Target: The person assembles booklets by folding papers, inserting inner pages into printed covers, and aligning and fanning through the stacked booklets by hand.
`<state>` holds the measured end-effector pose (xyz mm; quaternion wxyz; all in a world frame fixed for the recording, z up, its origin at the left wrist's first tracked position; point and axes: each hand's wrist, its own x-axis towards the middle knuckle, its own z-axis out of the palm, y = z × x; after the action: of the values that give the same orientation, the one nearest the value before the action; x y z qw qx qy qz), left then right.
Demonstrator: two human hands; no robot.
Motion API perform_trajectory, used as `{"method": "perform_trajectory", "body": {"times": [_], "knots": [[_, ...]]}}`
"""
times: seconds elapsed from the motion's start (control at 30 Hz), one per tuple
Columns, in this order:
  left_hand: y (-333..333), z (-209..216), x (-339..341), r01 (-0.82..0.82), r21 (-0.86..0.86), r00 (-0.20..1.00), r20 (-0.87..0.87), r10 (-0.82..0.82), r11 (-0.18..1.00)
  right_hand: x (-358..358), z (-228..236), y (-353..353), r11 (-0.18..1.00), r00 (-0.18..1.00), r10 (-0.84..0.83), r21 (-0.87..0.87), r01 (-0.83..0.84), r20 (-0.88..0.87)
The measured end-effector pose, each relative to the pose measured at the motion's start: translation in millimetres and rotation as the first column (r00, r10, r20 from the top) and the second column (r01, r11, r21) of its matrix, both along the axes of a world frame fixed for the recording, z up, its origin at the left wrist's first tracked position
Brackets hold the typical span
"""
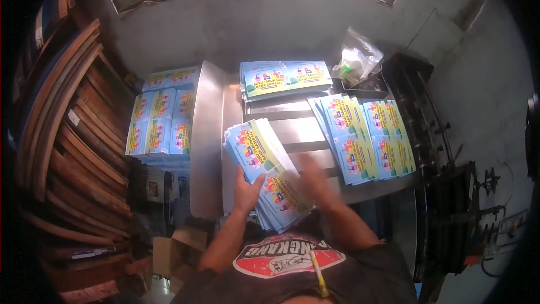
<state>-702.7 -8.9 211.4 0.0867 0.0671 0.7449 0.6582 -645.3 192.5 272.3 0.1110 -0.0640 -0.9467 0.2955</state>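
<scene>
A thick, slightly fanned stack of printed sheets, blue and yellow with cartoon figures, is held tilted in front of my body. My left hand is closed around its left edge, with the thumb on top. Beside the stack's right edge is my right hand, smeared by motion, so its fingers and any contact with the sheets do not show clearly. Another stack of like sheets lies at the back of the metal table. To the right, more overlapping sheets are spread in two piles.
Left of an upright metal panel sit more stacked printed sheets. Wooden frames lean at the far left. A clear plastic bag rests at the back right, near dark machinery. An open cardboard box stands low on the left.
</scene>
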Motion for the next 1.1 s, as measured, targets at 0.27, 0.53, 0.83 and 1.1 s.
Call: {"method": "perform_trajectory", "body": {"times": [0.27, 0.53, 0.83, 1.1], "knots": [[18.9, 32.7, 8.5, 0.126, 0.122, 0.991, -0.053, -0.121, 0.984, 9.0, -16.0, 119.9, 0.913, 0.897, -0.389, 0.223, 0.343, 0.211], [26.8, 10.0, -4.6, 0.179, 0.111, 0.984, -0.019, -0.177, 0.978, 14.0, -26.7, 109.2, 0.763, 0.915, -0.342, 0.505, 0.403, -0.214], [36.1, 22.5, 1.6, 0.233, 0.189, 0.970, 0.023, -0.241, 0.954, 25.2, -30.8, 157.3, 0.886, 0.945, -0.325, 0.340, 0.315, -0.031], [38.3, 10.0, -6.2, 0.202, 0.094, 0.979, -0.011, -0.202, 0.975, 24.4, -21.5, 155.1, 0.907, 0.971, -0.238, 0.365, 0.212, 0.027]]}}
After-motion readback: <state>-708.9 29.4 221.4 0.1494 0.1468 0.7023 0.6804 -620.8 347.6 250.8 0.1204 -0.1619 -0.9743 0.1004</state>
